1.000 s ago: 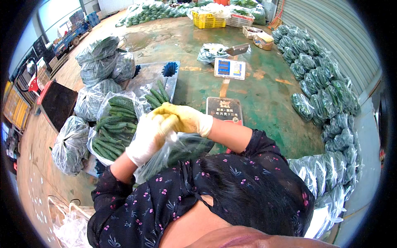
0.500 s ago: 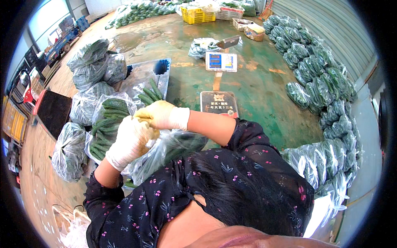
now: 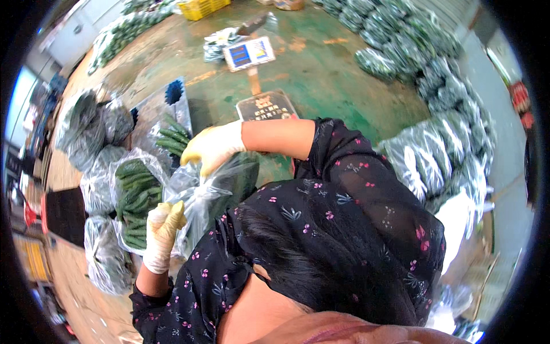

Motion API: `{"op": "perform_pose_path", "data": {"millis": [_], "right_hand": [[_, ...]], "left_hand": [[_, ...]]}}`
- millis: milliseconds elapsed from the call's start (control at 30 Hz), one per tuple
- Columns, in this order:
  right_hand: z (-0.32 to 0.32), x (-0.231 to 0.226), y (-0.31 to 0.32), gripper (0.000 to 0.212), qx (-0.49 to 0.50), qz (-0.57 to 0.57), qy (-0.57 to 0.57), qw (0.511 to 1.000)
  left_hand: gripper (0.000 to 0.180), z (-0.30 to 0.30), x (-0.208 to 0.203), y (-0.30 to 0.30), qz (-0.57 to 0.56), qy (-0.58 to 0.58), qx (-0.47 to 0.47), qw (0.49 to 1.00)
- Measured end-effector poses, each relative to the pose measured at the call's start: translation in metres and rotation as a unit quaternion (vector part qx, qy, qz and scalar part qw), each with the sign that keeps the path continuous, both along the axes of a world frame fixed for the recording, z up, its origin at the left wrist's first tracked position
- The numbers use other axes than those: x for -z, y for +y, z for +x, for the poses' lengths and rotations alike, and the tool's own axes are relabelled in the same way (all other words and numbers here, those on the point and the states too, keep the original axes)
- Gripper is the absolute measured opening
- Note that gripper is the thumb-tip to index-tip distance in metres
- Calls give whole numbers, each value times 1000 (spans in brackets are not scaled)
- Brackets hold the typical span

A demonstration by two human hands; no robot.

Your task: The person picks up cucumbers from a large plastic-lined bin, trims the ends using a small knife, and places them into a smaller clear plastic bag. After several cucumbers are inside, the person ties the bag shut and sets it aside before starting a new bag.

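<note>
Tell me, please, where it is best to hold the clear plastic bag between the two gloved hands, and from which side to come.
Grip the clear plastic bag at its gathered top edge, coming from above. The film bunches there into a fold that fingers can pinch, while the lower part looks full and slippery. The right hand already pinches that edge; the left hand holds the near side.

Floor [image 3: 344, 86]: worn green paint, brown patches showing through, damp sheen. Platform scale [image 3: 266, 106] stands mid-floor, its display head [image 3: 248, 53] on a short post behind. Filled clear bags of green produce [image 3: 435, 74] are heaped in a row along the right edge of the floor. Yellow crate [image 3: 203, 7] at far edge. Daylight enters at far left [image 3: 26, 92].
</note>
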State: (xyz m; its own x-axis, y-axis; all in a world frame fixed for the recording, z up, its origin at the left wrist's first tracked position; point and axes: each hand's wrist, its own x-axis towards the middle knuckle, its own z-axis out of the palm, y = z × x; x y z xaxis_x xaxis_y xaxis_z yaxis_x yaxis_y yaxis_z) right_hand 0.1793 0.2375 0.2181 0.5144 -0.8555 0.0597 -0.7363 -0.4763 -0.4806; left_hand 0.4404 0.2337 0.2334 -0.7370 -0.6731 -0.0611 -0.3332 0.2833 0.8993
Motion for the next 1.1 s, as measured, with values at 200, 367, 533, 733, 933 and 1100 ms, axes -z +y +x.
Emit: {"op": "perform_pose_path", "data": {"millis": [200, 367, 533, 733, 933, 1100], "right_hand": [[34, 22, 42, 67, 25, 20, -3, 999], [22, 34, 48, 38, 159, 30, -90, 983], [-17, 9, 75, 24, 292, -73, -152, 941], [-100, -37, 135, 25, 438, -210, -87, 870], [-167, -42, 245, 27, 607, -243, -78, 753], [-206, -15, 334, 25, 722, -204, -105, 653]], "left_hand": [[32, -63, -22, -1, -71, 64, 68, 993], [17, -90, -24, -6, -193, 153, 109, 963], [12, -128, -37, -20, -205, 192, 148, 948], [22, -175, -67, 1, 41, 271, 171, 946], [21, -180, -44, -5, -48, 113, 229, 966], [21, -193, 9, -36, 17, 29, 248, 968]]}}
